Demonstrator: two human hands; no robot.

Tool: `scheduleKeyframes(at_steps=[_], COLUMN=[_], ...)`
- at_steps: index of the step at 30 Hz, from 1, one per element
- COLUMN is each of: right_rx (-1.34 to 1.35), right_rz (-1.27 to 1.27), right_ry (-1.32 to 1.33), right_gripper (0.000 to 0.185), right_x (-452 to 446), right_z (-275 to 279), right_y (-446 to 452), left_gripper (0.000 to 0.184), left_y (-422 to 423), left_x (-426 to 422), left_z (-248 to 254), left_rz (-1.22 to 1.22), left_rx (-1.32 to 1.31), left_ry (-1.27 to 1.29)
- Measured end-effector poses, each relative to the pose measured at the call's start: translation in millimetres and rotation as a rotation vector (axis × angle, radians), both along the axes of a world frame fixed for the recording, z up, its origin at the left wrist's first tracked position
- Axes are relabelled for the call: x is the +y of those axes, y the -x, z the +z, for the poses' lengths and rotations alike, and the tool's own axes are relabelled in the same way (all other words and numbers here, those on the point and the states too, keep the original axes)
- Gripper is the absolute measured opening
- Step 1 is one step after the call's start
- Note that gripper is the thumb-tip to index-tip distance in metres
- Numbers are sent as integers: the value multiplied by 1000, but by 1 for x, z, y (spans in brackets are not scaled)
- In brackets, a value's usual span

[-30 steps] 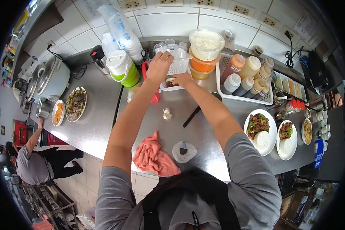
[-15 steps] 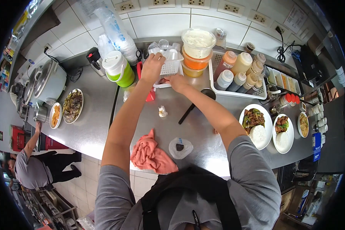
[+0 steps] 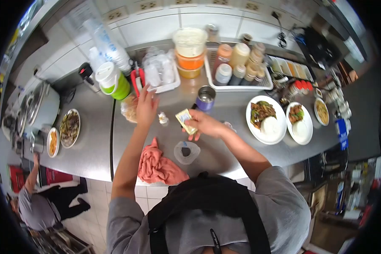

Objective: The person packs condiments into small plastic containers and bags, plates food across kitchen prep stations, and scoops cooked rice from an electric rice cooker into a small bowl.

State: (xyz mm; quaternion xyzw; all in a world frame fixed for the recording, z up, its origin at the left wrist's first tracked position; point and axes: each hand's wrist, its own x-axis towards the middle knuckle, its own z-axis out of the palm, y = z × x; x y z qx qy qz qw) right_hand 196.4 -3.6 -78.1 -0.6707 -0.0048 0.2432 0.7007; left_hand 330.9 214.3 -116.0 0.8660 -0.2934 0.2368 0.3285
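While the white basket [image 3: 176, 81] left of the purple cup [image 3: 205, 101] contains clear plasticware [image 3: 158, 70], the right hand [image 3: 204, 123] grips a flat, pale-yellow packet [image 3: 183, 117] at the cup's near left; the left hand [image 3: 146, 109] is released

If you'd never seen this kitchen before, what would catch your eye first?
Probably the crumpled coral cloth at the counter's front edge, and the bright orange tub in the stack at the back. Next might come the lime-green jug at back left, then the small pale packet held in the right hand, near the middle.
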Motion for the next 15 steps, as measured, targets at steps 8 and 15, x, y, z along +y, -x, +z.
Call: scheduleKeyframes(at_steps=[8,15], right_rx=[-4,-121], right_rz=[-179,-170], right_ry=[-101,208], right_gripper=[19,13], right_x=[1,24], right_z=[-67,-70], right_y=[113,114], left_gripper=[54,87], left_y=[139,167], left_x=[61,24], left_z=[-115,-103], left_rz=[-338,-332], left_rx=[309,519], left_ry=[-301,-189])
